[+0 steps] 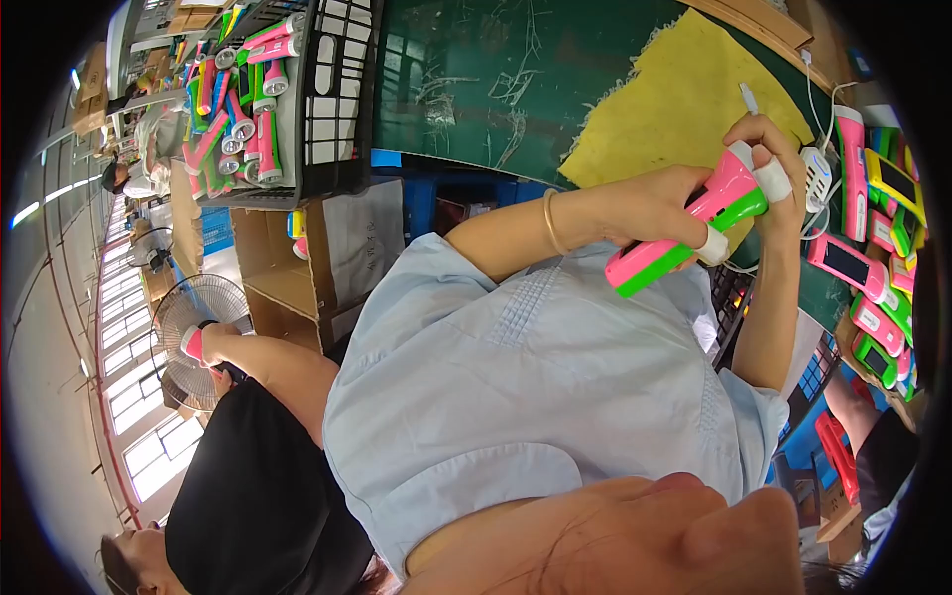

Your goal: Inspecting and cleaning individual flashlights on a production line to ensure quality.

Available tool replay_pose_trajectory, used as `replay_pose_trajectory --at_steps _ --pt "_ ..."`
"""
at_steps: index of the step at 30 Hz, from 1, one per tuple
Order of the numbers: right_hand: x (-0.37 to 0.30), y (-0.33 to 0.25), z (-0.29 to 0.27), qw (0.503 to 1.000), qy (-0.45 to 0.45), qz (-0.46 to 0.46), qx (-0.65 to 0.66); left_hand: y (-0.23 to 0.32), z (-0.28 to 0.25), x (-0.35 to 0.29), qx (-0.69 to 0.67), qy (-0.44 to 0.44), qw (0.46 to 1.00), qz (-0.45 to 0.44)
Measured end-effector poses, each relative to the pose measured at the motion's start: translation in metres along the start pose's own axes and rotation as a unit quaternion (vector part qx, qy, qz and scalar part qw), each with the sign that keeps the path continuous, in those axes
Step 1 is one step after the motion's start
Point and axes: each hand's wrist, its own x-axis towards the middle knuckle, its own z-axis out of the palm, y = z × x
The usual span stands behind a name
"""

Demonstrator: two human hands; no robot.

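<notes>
A pink and green flashlight is held up in front of my chest, tilted, with its wide head toward the upper right. My left hand, below a bangle on the wrist, wraps around its body; white tape covers the thumb. Curled at the flashlight's head is my right hand, with white wrapping on one digit. A small pale, narrow piece shows just beyond the right fingers; I cannot tell what it is or whether the hand grips it.
A yellow cloth lies on the green table. Left stands a black crate with several flashlights. At right are a white charging hub with cables and more piled flashlights. A co-worker is near a fan.
</notes>
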Motion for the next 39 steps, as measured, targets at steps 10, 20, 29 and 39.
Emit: replay_pose_trajectory --at_steps 10,20,29,39 --pt "-0.001 0.012 0.013 0.971 0.018 -0.173 0.161 -0.014 0.004 0.0 -0.255 -0.128 0.958 -0.012" --pt "-0.004 -0.001 -0.006 0.999 -0.031 0.014 0.024 -0.008 0.003 0.006 -0.072 -0.017 0.997 -0.025" --pt "-0.032 -0.009 0.017 0.984 0.148 0.094 -0.013 -0.007 -0.022 0.019 -0.08 0.151 0.978 0.117" --pt "-0.038 -0.001 0.043 0.983 0.02 0.169 0.064 0.001 -0.024 0.043 -0.113 0.211 0.93 0.279"
